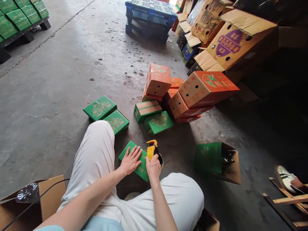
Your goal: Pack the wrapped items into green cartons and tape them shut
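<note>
Between my knees a green cardboard box (141,170) with gold lettering lies on the floor. My left hand (131,160) rests flat on its upper face, fingers spread. At the box's right edge my right hand (154,166) is wrapped round a yellow and black tape dispenser (151,150). The dispenser's head points away from me, and my fingers hide part of its handle. Just beyond the box are two green boxes (100,107) on the left and two more green boxes (159,122) on the right, one with a brown strip along its top.
Orange boxes (209,88) are stacked ahead on the right, before a pile of open fruit cartons (231,45). An open green box (209,157) lies right. A blue pallet (150,16) stands far ahead. An open carton (51,195) is at lower left; someone's shoe (285,179) is far right.
</note>
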Demonstrator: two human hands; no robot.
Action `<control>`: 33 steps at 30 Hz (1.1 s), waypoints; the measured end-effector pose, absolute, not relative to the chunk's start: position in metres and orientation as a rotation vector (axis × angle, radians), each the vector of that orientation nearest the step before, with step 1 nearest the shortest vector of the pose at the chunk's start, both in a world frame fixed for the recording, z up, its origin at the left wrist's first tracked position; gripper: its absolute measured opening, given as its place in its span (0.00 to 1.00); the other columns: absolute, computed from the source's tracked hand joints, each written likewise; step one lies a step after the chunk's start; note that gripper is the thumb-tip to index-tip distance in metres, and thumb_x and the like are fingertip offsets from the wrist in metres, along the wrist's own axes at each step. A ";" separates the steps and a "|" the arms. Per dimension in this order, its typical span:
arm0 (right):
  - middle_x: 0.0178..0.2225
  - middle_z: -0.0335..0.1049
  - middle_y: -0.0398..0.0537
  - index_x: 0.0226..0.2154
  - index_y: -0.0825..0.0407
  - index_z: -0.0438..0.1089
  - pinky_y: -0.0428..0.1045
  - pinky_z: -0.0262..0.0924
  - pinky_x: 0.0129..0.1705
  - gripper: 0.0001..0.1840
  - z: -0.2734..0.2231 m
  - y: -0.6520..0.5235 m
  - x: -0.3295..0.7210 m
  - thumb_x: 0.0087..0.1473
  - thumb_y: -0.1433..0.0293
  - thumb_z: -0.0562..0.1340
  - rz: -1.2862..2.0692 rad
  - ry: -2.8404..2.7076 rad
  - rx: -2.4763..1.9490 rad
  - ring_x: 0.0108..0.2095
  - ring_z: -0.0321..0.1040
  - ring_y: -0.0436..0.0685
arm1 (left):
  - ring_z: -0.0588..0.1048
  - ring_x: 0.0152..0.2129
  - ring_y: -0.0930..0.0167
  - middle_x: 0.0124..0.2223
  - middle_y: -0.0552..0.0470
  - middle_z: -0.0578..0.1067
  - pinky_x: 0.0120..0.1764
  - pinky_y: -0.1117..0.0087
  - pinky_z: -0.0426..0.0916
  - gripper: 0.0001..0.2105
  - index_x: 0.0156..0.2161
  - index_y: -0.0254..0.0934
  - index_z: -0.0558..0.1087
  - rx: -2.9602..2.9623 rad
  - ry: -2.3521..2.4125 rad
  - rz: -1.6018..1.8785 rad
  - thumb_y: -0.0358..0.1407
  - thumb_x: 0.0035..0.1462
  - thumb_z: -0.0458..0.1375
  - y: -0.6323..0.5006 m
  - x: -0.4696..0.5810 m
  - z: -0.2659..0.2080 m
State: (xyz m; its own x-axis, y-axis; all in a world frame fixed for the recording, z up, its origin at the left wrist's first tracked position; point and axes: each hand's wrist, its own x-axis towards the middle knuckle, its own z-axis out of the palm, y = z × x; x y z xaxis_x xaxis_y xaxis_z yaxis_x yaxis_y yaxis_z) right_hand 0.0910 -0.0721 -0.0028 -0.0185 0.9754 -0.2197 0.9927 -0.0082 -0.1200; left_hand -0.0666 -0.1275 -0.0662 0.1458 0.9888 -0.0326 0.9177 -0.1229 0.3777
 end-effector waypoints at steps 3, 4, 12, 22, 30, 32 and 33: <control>0.39 0.77 0.62 0.47 0.56 0.64 0.52 0.65 0.45 0.17 -0.003 -0.080 0.095 0.67 0.59 0.60 -0.446 2.087 2.194 0.46 0.77 0.66 | 0.45 0.74 0.63 0.77 0.52 0.47 0.73 0.49 0.32 0.33 0.76 0.47 0.45 2.158 1.785 0.321 0.45 0.71 0.49 -0.117 -0.075 -0.067; 0.39 0.77 0.62 0.47 0.55 0.64 0.52 0.65 0.45 0.17 -0.003 -0.082 0.096 0.66 0.59 0.60 -0.480 2.070 2.215 0.46 0.77 0.66 | 0.45 0.74 0.63 0.77 0.52 0.47 0.73 0.48 0.32 0.33 0.76 0.47 0.46 2.163 1.789 0.320 0.45 0.71 0.49 -0.114 -0.076 -0.067; 0.40 0.78 0.59 0.51 0.55 0.68 0.53 0.67 0.41 0.29 0.025 -0.078 0.110 0.58 0.50 0.63 -1.223 2.098 2.565 0.39 0.77 0.66 | 0.45 0.74 0.63 0.77 0.51 0.47 0.73 0.48 0.35 0.33 0.76 0.43 0.47 2.230 1.849 0.320 0.47 0.72 0.47 -0.113 -0.074 -0.074; 0.25 0.70 0.44 0.32 0.54 0.74 0.46 0.58 0.27 0.31 0.033 -0.076 0.102 0.51 0.41 0.67 -2.340 1.817 2.070 0.25 0.63 0.52 | 0.54 0.72 0.61 0.73 0.49 0.62 0.73 0.48 0.40 0.30 0.75 0.46 0.54 2.166 1.823 0.399 0.46 0.72 0.49 -0.113 -0.075 -0.073; 0.27 0.69 0.44 0.36 0.54 0.75 0.46 0.58 0.29 0.31 0.025 -0.076 0.114 0.53 0.41 0.66 -2.331 1.797 1.955 0.27 0.63 0.52 | 0.51 0.73 0.62 0.75 0.48 0.58 0.72 0.48 0.44 0.27 0.72 0.45 0.61 1.945 1.627 0.553 0.33 0.70 0.49 -0.109 -0.090 -0.067; 0.30 0.72 0.45 0.39 0.54 0.76 0.46 0.60 0.31 0.32 0.027 -0.078 0.115 0.53 0.41 0.67 -2.318 1.819 1.887 0.30 0.64 0.53 | 0.56 0.72 0.61 0.73 0.46 0.62 0.71 0.47 0.48 0.26 0.68 0.43 0.68 1.776 1.563 0.688 0.28 0.67 0.49 -0.104 -0.097 -0.061; 0.32 0.73 0.46 0.40 0.54 0.76 0.46 0.61 0.32 0.32 0.029 -0.079 0.115 0.52 0.42 0.68 -2.323 1.810 1.869 0.31 0.65 0.53 | 0.59 0.70 0.60 0.71 0.44 0.65 0.71 0.47 0.50 0.25 0.64 0.42 0.72 1.661 1.544 0.787 0.27 0.65 0.49 -0.100 -0.100 -0.056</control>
State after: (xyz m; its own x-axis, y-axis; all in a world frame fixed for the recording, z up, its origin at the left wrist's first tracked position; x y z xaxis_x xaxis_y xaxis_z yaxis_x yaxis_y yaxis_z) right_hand 0.1152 -0.0787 0.0286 -0.3837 0.7655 -0.5165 0.3135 -0.4181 -0.8526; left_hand -0.1002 -0.1005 -0.0565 0.0941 0.9948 -0.0402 0.5523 -0.0186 0.8334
